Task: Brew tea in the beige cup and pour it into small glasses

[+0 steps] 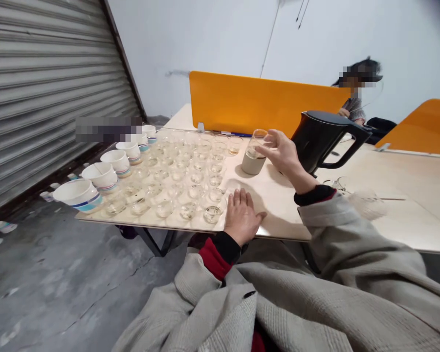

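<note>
My left hand [242,217] lies flat on the tabletop near its front edge, fingers stretched out and nothing in it. Just left of it, rows of small clear glass cups [212,213] hold a pale liquid, some with dark bits at the bottom. My right hand [284,154] has its thumb and fingers around the upper part of a clear glass tumbler with a grey sleeve [253,164]. This tumbler looks upright at the table and has some liquid in it. Close behind my right wrist stands a black electric kettle [311,139].
White paper bowls [77,193] line the table's left edge. An orange divider [256,105] runs along the back; a person [354,105] is beyond it. Right of my forearm, a clear container [368,203] and a thin stick [394,199] lie on the table [418,215].
</note>
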`<act>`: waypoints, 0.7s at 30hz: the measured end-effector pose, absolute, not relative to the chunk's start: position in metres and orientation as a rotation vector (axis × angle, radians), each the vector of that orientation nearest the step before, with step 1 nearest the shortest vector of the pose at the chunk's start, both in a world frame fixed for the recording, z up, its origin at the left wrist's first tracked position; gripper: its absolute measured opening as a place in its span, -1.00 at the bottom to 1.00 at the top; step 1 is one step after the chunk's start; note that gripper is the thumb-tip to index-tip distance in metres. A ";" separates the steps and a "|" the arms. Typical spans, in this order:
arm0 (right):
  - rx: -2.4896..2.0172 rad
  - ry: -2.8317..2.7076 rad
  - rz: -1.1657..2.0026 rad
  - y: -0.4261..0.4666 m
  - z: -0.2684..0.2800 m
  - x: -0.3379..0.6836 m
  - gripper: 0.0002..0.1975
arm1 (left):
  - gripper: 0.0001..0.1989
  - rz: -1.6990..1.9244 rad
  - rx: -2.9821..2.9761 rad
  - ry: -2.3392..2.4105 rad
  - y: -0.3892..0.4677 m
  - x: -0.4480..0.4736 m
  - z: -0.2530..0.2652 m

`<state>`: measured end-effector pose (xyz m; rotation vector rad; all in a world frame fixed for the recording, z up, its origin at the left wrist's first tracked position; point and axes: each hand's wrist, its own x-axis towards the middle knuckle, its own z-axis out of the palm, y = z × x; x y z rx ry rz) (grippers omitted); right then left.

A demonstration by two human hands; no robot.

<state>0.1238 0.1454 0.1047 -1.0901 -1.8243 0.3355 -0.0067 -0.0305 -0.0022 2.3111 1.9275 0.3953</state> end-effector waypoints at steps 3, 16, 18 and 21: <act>-1.158 -1.875 0.296 0.180 0.117 0.103 -0.29 | -0.14 0.425 2.311 1.919 -0.032 -0.007 -0.003; -1.426 -2.295 0.353 0.248 0.098 0.054 -0.25 | -0.13 0.536 2.319 1.877 -0.035 -0.007 -0.009; -1.439 -2.353 0.310 0.252 0.093 0.050 -0.22 | -0.13 0.518 2.308 1.875 -0.035 -0.008 -0.007; -1.450 -2.430 0.244 0.258 0.088 0.048 -0.17 | -0.12 0.524 2.303 1.874 -0.034 -0.008 -0.006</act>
